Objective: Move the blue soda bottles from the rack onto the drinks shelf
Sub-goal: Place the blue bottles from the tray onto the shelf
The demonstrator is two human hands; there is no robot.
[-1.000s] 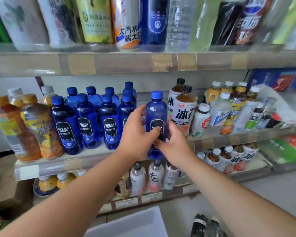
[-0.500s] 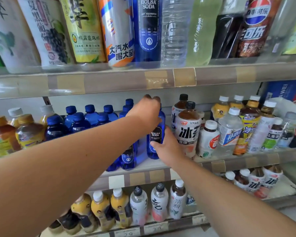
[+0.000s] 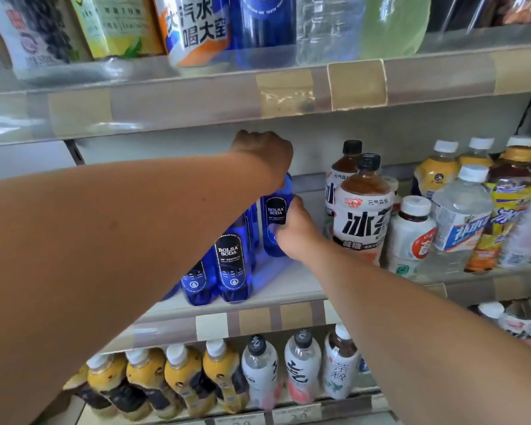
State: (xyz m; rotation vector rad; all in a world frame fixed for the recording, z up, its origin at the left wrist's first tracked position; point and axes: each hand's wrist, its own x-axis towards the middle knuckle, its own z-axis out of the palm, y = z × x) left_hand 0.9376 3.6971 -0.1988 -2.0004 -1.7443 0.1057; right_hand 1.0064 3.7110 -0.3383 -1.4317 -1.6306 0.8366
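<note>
Fingers (image 3: 293, 207) of the right hand (image 3: 295, 233) are curling round the lower body of one blue soda bottle (image 3: 275, 207), pinching it from its right side just under the label. Left hand (image 3: 262, 151) is covering the same bottle's top from above, fingers bent down over the cap; how tightly they are closing cannot be told, as the cap is hidden beneath them.

Item held: blue translucent plastic bottle, standing upright, bearing a dark label with white lettering reading BOLSA SODA. It is sitting towards the back of the drinks shelf (image 3: 288, 280), between the two hands, its base on the shelf surface.

Adjacent stock: two more blue bottles (image 3: 232, 265) of the same kind are standing nearer the front edge of the shelf, just left of the held one, partly hidden by the left forearm. A dark-capped tea bottle (image 3: 362, 210) with a white label is standing to the right of the right hand, near but apart from it.

Shelf below: yellow-bodied bottles (image 3: 184, 378) and white-labelled bottles (image 3: 302, 366) are standing in a row along its front edge.
</note>
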